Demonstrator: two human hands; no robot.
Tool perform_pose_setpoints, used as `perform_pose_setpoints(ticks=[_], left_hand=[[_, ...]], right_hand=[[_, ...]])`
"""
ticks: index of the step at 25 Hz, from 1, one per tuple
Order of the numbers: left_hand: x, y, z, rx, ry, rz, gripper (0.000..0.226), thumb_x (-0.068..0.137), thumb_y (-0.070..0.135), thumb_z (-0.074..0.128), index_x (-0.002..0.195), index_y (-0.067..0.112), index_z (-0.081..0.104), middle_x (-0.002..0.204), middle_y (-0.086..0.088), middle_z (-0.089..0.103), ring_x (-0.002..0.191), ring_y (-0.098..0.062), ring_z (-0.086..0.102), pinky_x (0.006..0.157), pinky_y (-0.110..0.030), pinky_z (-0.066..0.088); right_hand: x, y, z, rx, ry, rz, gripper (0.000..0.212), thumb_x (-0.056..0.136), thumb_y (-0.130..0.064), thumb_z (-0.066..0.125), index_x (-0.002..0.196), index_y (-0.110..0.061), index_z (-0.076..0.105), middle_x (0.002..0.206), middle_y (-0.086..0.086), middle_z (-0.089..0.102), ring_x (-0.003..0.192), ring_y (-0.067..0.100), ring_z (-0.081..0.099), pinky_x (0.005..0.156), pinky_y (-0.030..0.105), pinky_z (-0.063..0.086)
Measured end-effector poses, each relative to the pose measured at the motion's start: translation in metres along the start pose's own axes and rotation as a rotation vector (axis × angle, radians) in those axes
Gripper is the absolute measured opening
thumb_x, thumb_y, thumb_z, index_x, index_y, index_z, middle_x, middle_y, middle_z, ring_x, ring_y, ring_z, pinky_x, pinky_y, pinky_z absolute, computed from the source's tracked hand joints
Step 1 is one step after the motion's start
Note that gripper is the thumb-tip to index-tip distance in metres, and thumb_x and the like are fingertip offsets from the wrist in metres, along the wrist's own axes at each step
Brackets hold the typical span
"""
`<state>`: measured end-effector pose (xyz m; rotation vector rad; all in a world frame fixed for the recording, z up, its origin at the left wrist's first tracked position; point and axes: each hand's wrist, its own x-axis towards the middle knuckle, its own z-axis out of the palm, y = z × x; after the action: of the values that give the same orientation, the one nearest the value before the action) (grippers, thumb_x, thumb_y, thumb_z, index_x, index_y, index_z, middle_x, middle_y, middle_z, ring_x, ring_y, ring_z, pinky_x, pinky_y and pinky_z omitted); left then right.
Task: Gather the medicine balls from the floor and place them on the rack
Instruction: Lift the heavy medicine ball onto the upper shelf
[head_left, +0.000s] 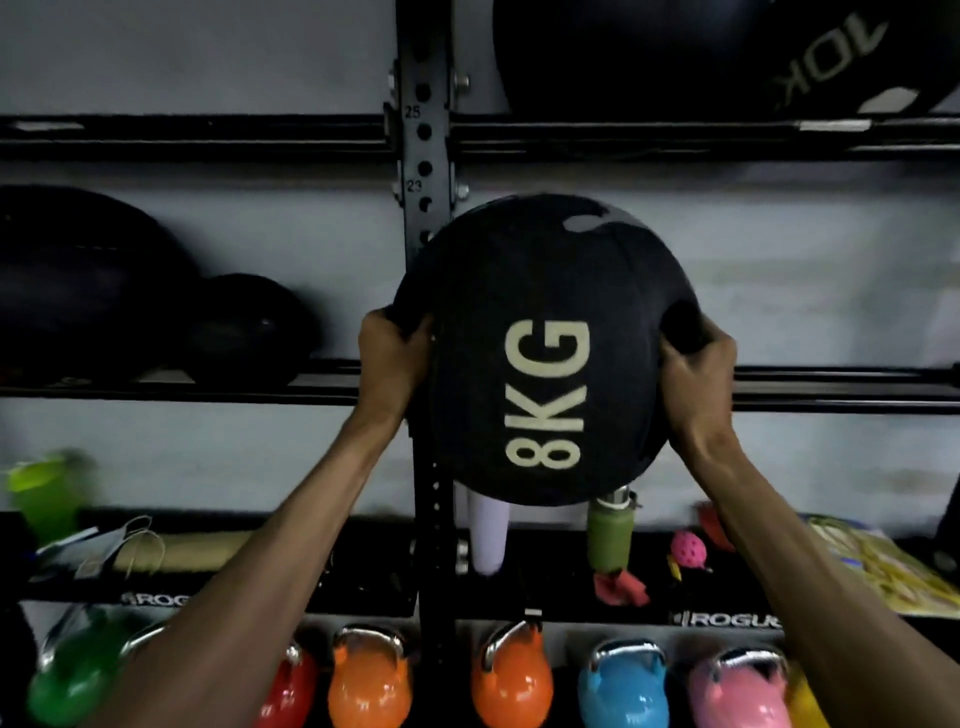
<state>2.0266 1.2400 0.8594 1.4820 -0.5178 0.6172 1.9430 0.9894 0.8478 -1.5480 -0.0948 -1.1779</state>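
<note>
The scene is dimly lit, the large black ball (78, 291) at left is lost in shadow, the lime-green plastic cup (47, 493) is blurred, and the black steel rails (208, 137) are bowed by distortion

You are standing in a gym, facing its storage wall. A black steel rack (423, 156) with numbered holes in its upright is spanning the grey wall (208, 52), and its lower rails are carrying ROGUE labels (727, 619). Along the near bottom, coloured kettlebells (511, 680) are sitting in a row. Dark medicine balls (78, 286) are resting on the left shelf, a 10KG ball (675, 52) is sitting at the upper right, and an 8KG medicine ball (545, 364) is filling the middle. A green water bottle (609, 535) is standing on the lower shelf.
</note>
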Motion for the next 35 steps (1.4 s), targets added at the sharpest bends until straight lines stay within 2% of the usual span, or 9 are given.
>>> perform_pose_setpoints(ticks=[7, 10, 13, 17, 20, 25, 29, 32, 35], left_hand=[[0.047, -0.025, 0.042, -0.075, 0.047, 0.230, 0.043, 0.090, -0.011, 0.047, 0.053, 0.008, 0.037, 0.042, 0.022, 0.041, 0.041, 0.009, 0.034, 0.045, -0.004, 0.023], [0.067, -0.040, 0.056, -0.147, 0.028, 0.253, 0.028, 0.086, 0.021, 0.055, 0.065, 0.002, 0.051, 0.055, 0.024, 0.053, 0.053, 0.010, 0.044, 0.053, -0.008, 0.036], [0.086, -0.061, 0.068, -0.140, 0.001, 0.261, 0.023, 0.080, 0.041, 0.057, 0.080, 0.019, 0.059, 0.075, 0.008, 0.061, 0.067, 0.005, 0.054, 0.064, -0.017, 0.046], [0.103, -0.086, 0.084, -0.003, 0.029, 0.240, 0.021, 0.094, 0.010, 0.061, 0.077, 0.021, 0.055, 0.074, 0.006, 0.057, 0.066, 0.009, 0.053, 0.064, -0.012, 0.044], [0.108, -0.109, 0.092, 0.102, 0.028, 0.244, 0.025, 0.093, -0.009, 0.058, 0.081, 0.013, 0.055, 0.072, 0.014, 0.056, 0.064, 0.013, 0.054, 0.062, -0.006, 0.040], [0.123, -0.120, 0.105, 0.172, 0.097, 0.204, 0.011, 0.092, -0.009, 0.059, 0.084, -0.003, 0.062, 0.068, 0.012, 0.055, 0.056, 0.014, 0.051, 0.058, -0.004, 0.038], [0.141, -0.128, 0.108, 0.248, 0.169, -0.011, 0.028, 0.097, 0.000, 0.058, 0.069, 0.000, 0.056, 0.057, 0.003, 0.046, 0.039, 0.007, 0.046, 0.045, -0.010, 0.032], [0.146, -0.138, 0.108, 0.486, 0.286, -0.079, 0.020, 0.096, 0.004, 0.058, 0.108, -0.012, 0.060, 0.078, -0.008, 0.059, 0.081, -0.007, 0.067, 0.065, -0.020, 0.045], [0.155, -0.143, 0.121, 0.869, 0.370, 0.103, 0.046, 0.081, 0.001, 0.068, 0.123, 0.005, 0.050, 0.124, -0.019, 0.051, 0.118, -0.036, 0.048, 0.095, -0.042, 0.038]], right_hand=[[0.060, 0.047, 0.017, 0.091, -0.018, -0.260, 0.037, 0.084, 0.016, 0.051, 0.075, -0.020, 0.051, 0.068, -0.024, 0.053, 0.066, -0.002, 0.045, 0.061, 0.016, 0.039], [0.072, 0.067, 0.030, 0.177, 0.016, -0.295, 0.005, 0.083, -0.010, 0.051, 0.079, -0.008, 0.050, 0.068, -0.021, 0.048, 0.066, -0.002, 0.039, 0.059, 0.018, 0.033], [0.086, 0.076, 0.039, 0.286, 0.014, -0.235, 0.033, 0.076, -0.039, 0.057, 0.076, -0.008, 0.046, 0.069, -0.006, 0.044, 0.066, 0.004, 0.036, 0.059, 0.028, 0.029], [0.112, 0.097, 0.044, 0.349, -0.059, -0.092, 0.048, 0.066, -0.055, 0.068, 0.074, -0.015, 0.041, 0.063, -0.016, 0.047, 0.069, 0.012, 0.034, 0.062, 0.035, 0.027], [0.121, 0.126, 0.048, 0.353, -0.096, -0.054, 0.069, 0.063, -0.076, 0.073, 0.078, -0.015, 0.046, 0.074, 0.002, 0.047, 0.077, 0.022, 0.037, 0.067, 0.036, 0.032], [0.142, 0.162, 0.054, 0.232, -0.127, -0.009, 0.011, 0.082, -0.027, 0.054, 0.074, -0.022, 0.049, 0.064, -0.023, 0.054, 0.064, -0.004, 0.046, 0.063, 0.018, 0.040], [0.178, 0.177, 0.073, 0.029, -0.183, 0.102, 0.028, 0.094, 0.000, 0.055, 0.071, -0.016, 0.053, 0.063, -0.004, 0.053, 0.046, -0.004, 0.045, 0.046, 0.018, 0.039], [0.196, 0.182, 0.088, -0.052, -0.234, 0.226, 0.030, 0.096, -0.003, 0.054, 0.067, -0.011, 0.048, 0.060, 0.003, 0.046, 0.037, -0.001, 0.037, 0.040, 0.020, 0.036], [0.202, 0.202, 0.088, -0.033, -0.252, 0.330, 0.040, 0.097, -0.006, 0.049, 0.060, -0.017, 0.040, 0.058, -0.002, 0.043, 0.049, 0.007, 0.038, 0.051, 0.022, 0.037]])
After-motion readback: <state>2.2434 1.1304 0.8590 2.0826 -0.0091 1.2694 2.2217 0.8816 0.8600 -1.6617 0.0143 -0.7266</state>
